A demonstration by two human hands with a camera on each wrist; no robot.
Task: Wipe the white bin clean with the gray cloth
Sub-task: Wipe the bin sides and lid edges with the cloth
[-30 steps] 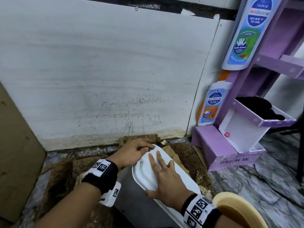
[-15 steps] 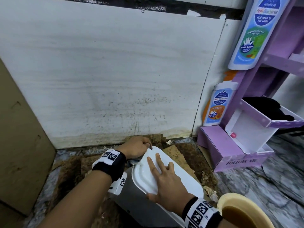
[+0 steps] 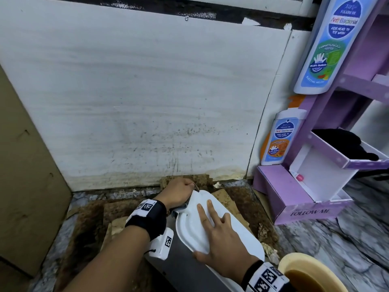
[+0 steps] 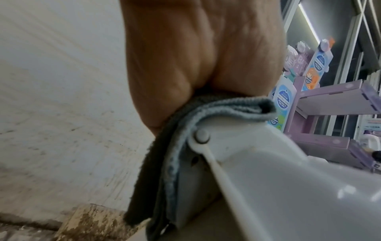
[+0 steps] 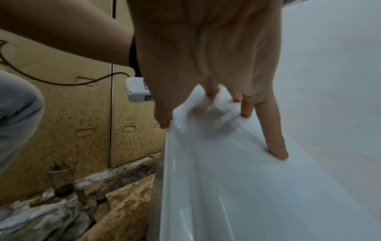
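Gray cloth folded and clenched in the left hand, pressed against the far corner of the white bin, right by the lid hinge pin. Cloth draped over the rim and hanging down the side below the curled fingers. Right hand flat on the glossy lid, fingers straight and spread, thumb hooked over the near edge, gripping nothing, just bracing.

Likely risks from here:
- Cloth snagging on the hinge pin beneath the left fingers, dragging or bunching.
- Bin sliding on the stained cardboard if bracing pressure eases.
- Flat fingers slipping on the slick lid.
- Loose cloth tail brushing the grimy floor beneath, picking up dirt and smearing it back.
- Tan bowl of brown liquid just beside the right wrist, easily knocked.
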